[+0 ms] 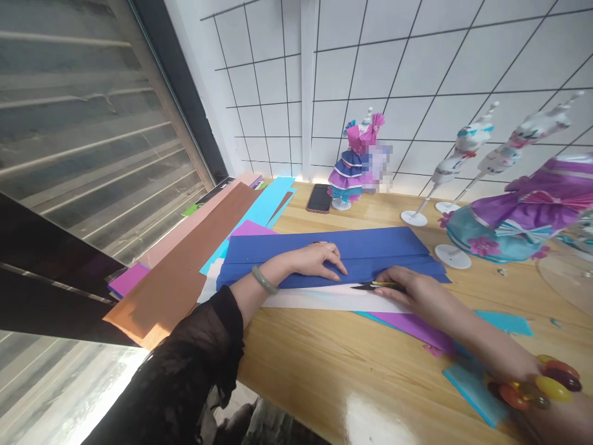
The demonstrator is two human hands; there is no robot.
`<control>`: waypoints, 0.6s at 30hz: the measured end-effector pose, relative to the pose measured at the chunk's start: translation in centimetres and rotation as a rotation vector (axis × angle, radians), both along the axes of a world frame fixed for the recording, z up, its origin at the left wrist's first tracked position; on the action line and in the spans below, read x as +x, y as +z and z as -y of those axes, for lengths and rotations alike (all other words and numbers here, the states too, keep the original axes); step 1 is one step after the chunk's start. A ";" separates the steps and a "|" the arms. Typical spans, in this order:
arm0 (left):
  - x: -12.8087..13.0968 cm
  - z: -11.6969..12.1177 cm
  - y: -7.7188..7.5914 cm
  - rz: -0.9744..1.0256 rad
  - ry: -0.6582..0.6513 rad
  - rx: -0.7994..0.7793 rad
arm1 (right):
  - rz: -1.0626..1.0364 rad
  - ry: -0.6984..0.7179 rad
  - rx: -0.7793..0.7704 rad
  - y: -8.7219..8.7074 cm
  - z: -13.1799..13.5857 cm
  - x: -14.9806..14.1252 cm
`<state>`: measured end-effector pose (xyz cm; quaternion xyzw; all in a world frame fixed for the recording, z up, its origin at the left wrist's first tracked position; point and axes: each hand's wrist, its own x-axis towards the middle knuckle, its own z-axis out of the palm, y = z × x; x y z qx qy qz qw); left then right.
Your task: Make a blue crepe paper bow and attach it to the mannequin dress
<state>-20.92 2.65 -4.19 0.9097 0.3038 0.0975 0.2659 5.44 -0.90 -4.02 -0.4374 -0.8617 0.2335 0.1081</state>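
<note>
Folded dark blue crepe paper [370, 243] lies across the middle of the table, over a white sheet [315, 300]. Pressing on the blue paper is my left hand [317, 258], palm down with its fingers stretched and slightly bent, holding nothing. My right hand [398, 285] is closed around black-bladed scissors [364, 287]; their handles are mostly hidden by the fingers. The scissors point left, with the blades at the blue paper's near edge, above the white sheet. Purple paper [419, 327] sticks out from beneath the white sheet, near my right forearm.
On the left are brown paper [185, 259] and light blue strips [259, 216]. A phone [319, 198] lies at the back beside a small dress form in a ruffled paper dress [347, 167]. Bare dress forms [463, 148] and a purple dress [532, 198] stand right. Blue scraps [504, 322] lie nearer.
</note>
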 end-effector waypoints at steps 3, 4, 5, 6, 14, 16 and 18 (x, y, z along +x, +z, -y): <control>0.0 0.1 0.0 0.015 0.005 -0.015 | 0.013 -0.001 0.009 0.0 -0.1 -0.5; 0.0 0.1 0.0 0.023 0.002 -0.015 | 0.018 -0.001 0.009 0.0 -0.1 -0.6; 0.0 0.1 0.0 0.029 0.001 -0.015 | 0.021 -0.001 0.010 0.0 -0.1 -0.7; -0.1 0.1 0.0 0.030 0.001 -0.016 | 0.024 0.001 0.011 0.0 -0.1 -0.8; -0.1 0.1 0.0 0.016 -0.003 -0.023 | 0.026 -0.005 -0.010 -0.2 0.0 -0.8; -0.1 0.1 0.0 0.016 -0.008 -0.029 | 0.023 -0.014 -0.015 -0.2 0.1 -0.7; -0.1 0.1 0.0 0.018 -0.009 -0.034 | 0.027 -0.019 -0.016 -0.1 0.1 -0.7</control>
